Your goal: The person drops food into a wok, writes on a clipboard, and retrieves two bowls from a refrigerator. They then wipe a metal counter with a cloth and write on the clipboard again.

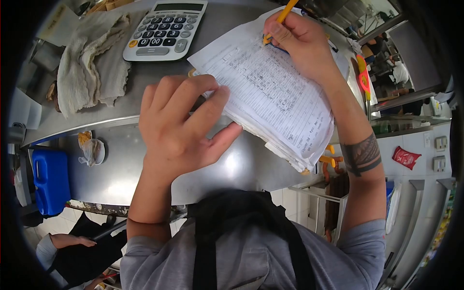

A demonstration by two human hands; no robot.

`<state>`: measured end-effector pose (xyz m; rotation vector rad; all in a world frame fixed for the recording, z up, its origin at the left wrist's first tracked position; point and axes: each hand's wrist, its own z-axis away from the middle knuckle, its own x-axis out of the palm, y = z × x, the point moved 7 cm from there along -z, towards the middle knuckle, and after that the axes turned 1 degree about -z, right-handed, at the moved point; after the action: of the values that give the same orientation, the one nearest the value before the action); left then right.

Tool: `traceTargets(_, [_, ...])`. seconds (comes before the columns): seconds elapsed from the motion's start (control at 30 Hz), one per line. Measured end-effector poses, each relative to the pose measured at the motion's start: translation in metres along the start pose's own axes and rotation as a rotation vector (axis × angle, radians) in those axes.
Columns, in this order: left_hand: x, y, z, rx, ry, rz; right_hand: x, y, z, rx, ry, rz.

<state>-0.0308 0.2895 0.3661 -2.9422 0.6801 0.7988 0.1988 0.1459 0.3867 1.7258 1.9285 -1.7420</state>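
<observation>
My right hand (304,46) is closed around a yellow pen (287,10), its tip at the upper part of a sheet of paper (246,53). The sheet carries a printed table with dense handwriting, plus handwritten lines near its lower right corner. It tops a thick stack of worn papers (278,151) lying slanted on the steel counter (203,169). My left hand (179,125) is at the stack's left edge, fingers bent and apart, thumb stretched along the edge. Nothing shows in its grasp. Beyond it lies a white calculator (166,31) with dark keys.
A crumpled grey cloth (94,60) lies left of the calculator. On the lower steel surface sits a small white dish (94,152). A blue jerrycan (50,181) stands at the left. Orange-handled scissors (363,79) are at the right. Another person (82,251) in a black apron is at lower left.
</observation>
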Motion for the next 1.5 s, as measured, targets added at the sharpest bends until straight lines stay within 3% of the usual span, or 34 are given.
traceTargets(0.27, [0.001, 0.001, -0.003, 0.01, -0.002, -0.004, -0.001, 0.004, -0.002, 0.029, -0.011, -0.07])
traceTargets(0.37, [0.0, 0.001, 0.0, -0.036, -0.022, -0.021, -0.024, 0.013, -0.002, 0.108, 0.151, -0.225])
traceTargets(0.43, [0.0, 0.0, 0.0, -0.05, -0.047, -0.03, -0.031, 0.016, -0.008, 0.065, 0.033, -0.712])
traceTargets(0.47, [-0.003, 0.001, -0.002, -0.037, -0.026, -0.046, -0.033, 0.018, -0.012, 0.036, 0.03, -0.704])
traceTargets(0.53, [-0.004, 0.001, -0.004, -0.052, -0.063, -0.045, -0.008, 0.002, -0.012, -0.044, -0.455, -1.061])
traceTargets(0.57, [-0.004, 0.001, -0.004, -0.058, -0.07, -0.045, -0.006, -0.007, -0.01, -0.072, -0.462, -1.044])
traceTargets(0.67, [-0.003, 0.001, -0.006, -0.074, -0.075, -0.039, -0.017, -0.001, -0.012, -0.002, -0.114, -0.782])
traceTargets(0.73, [-0.004, 0.002, -0.008, -0.05, -0.062, -0.041, -0.035, 0.004, -0.014, -0.016, 0.081, -0.867])
traceTargets(0.9, [-0.002, 0.003, -0.005, -0.058, -0.058, -0.04, -0.031, -0.013, -0.007, -0.004, -0.142, -0.903])
traceTargets(1.0, [-0.002, 0.003, -0.004, -0.06, -0.069, -0.047, -0.033, -0.008, -0.007, 0.093, -0.049, -0.953])
traceTargets(1.07, [-0.002, 0.002, -0.004, -0.065, -0.063, -0.04, -0.037, -0.016, -0.007, -0.018, 0.002, -1.086])
traceTargets(1.13, [-0.002, 0.002, -0.004, -0.07, -0.054, -0.033, -0.033, -0.011, -0.008, 0.001, 0.025, -1.019])
traceTargets(1.23, [-0.003, 0.002, -0.005, -0.065, -0.052, -0.024, -0.031, 0.002, -0.016, -0.22, -0.141, -0.84])
traceTargets(1.33, [-0.002, 0.003, -0.004, -0.061, -0.067, -0.027, -0.021, 0.022, -0.015, 0.059, -0.222, -0.733])
traceTargets(1.4, [-0.002, 0.003, -0.004, -0.057, -0.055, -0.034, -0.009, -0.002, -0.012, 0.25, 0.036, -0.662])
traceTargets(1.43, [-0.001, 0.002, -0.004, -0.061, -0.061, -0.032, -0.006, -0.001, -0.012, 0.257, 0.035, -0.665])
traceTargets(1.5, [-0.002, 0.002, -0.003, -0.048, -0.049, -0.034, -0.007, 0.0, -0.011, 0.239, 0.053, -0.385])
